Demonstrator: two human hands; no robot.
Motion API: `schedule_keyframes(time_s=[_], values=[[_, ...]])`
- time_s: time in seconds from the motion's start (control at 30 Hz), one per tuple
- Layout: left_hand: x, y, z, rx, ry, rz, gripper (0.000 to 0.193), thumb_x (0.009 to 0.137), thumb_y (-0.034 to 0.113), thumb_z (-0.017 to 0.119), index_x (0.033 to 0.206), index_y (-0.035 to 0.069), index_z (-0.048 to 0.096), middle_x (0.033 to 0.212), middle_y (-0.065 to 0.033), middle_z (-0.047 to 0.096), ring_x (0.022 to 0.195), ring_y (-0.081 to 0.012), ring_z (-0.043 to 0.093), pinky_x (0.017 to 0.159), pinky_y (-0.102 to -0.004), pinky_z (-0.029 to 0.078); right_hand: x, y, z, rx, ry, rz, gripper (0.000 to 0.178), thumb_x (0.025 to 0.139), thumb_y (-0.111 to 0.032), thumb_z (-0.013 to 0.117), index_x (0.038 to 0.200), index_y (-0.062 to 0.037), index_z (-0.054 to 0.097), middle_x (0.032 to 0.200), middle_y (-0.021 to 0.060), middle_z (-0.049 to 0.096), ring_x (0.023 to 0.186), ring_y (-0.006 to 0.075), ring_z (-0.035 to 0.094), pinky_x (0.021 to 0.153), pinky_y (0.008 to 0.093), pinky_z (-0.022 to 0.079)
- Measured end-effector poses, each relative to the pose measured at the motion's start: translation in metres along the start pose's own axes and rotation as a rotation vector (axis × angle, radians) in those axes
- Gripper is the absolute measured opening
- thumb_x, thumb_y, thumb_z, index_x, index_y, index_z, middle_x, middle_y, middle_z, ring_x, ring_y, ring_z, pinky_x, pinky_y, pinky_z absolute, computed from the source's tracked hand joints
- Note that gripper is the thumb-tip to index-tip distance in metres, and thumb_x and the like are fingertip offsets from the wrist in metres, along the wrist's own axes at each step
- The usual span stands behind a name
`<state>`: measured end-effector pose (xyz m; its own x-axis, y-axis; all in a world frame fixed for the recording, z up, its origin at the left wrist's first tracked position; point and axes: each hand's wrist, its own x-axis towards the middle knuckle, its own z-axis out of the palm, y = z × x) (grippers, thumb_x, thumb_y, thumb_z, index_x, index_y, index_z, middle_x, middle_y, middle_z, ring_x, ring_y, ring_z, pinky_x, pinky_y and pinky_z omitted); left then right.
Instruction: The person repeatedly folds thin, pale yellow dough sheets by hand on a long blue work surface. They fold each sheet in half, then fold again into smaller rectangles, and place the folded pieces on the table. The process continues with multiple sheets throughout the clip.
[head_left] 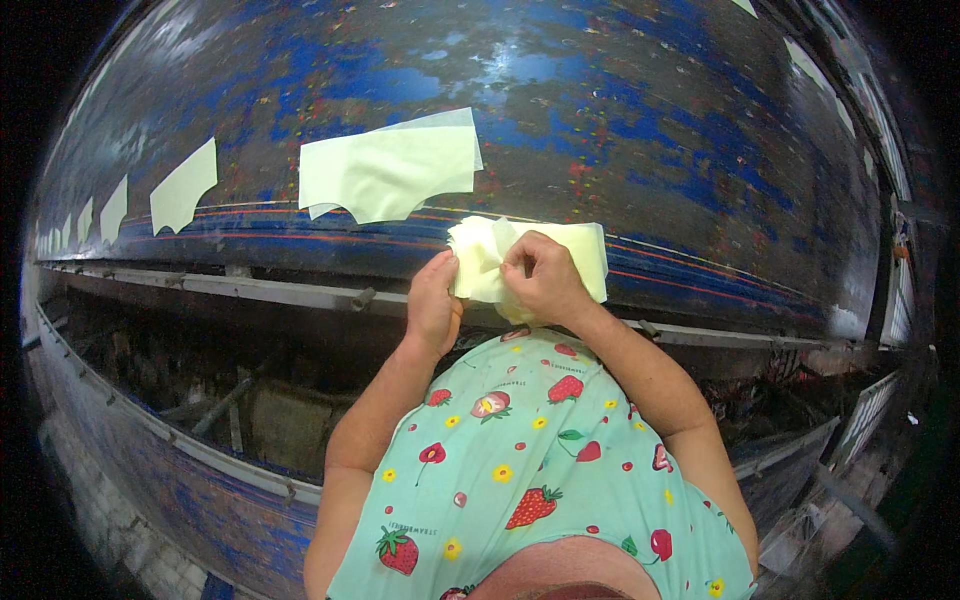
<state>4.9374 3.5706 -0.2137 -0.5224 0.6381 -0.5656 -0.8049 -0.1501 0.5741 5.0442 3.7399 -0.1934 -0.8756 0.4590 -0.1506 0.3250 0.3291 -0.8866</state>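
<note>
"Pale yellow stack [590,255] of thin sheets, just off centre toward one o'clock, over the near edge of the long table [650,130]; whether it rests there, I cannot tell; what are the hands up to?"

"Left hand [433,302] at the stack's eight o'clock, half closed, thumb on top and the other fingers partly hidden; it has hold of that edge! Right hand [545,275] lies across the middle, fingers well curled, tips drawn together on a ruffled fold; how many layers they pinch, I cannot tell!"

"And farther out?"

"Loose pieces [390,165] at ten o'clock from the stack, overlapping and slightly askew, with a scooped near edge; a row of similar pieces [184,190] runs off around half past nine; down at six o'clock, a mint strawberry-print top [500,440]; thin coloured lines [655,252] stretch toward four o'clock!"
</note>
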Motion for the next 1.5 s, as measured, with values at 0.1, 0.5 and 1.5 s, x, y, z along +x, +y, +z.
schedule_keyframes(time_s=[0.1,0.5,1.5], values=[[0.003,-0.003,0.0,0.101,0.022,-0.004,0.031,0.104,0.015,0.057,0.131,-0.002,0.06,0.12,-0.0118,0.071,0.104,-0.022,0.073,0.09,-0.0405,0.061,-0.003,0.015,0.0,0.28,0.067,0.104,0.007,0.086,-0.007,0.07,0.083,-0.0034,0.065,0.079,0.0032,0.064,0.069,0.0123,0.06,0.066,0.0282,0.05],[-0.003,-0.002,0.007,0.138,-0.085,-0.14,0.031,0.091,0.0,0.07,0.122,-0.004,0.067,0.115,-0.0114,0.074,0.102,-0.0199,0.072,0.093,-0.0342,0.056,-0.038,0.047,-0.038,1.072,0.17,0.171,0.008,0.087,0.0,0.066,0.087,-0.0056,0.06,0.086,0.0016,0.063,0.077,0.0092,0.059,0.075,0.0252,0.049],[-0.034,0.031,0.035,-0.01,-0.363,0.047,0.039,0.093,0.009,0.07,0.128,-0.005,0.062,0.121,-0.0138,0.071,0.106,-0.0249,0.072,0.096,-0.0392,0.058,-0.12,0.006,-0.251,0.24,0.933,-0.142,0.017,0.092,0.004,0.074,0.107,-0.0018,0.072,0.099,0.0038,0.073,0.092,0.011,0.067,0.083,0.0276,0.055]])
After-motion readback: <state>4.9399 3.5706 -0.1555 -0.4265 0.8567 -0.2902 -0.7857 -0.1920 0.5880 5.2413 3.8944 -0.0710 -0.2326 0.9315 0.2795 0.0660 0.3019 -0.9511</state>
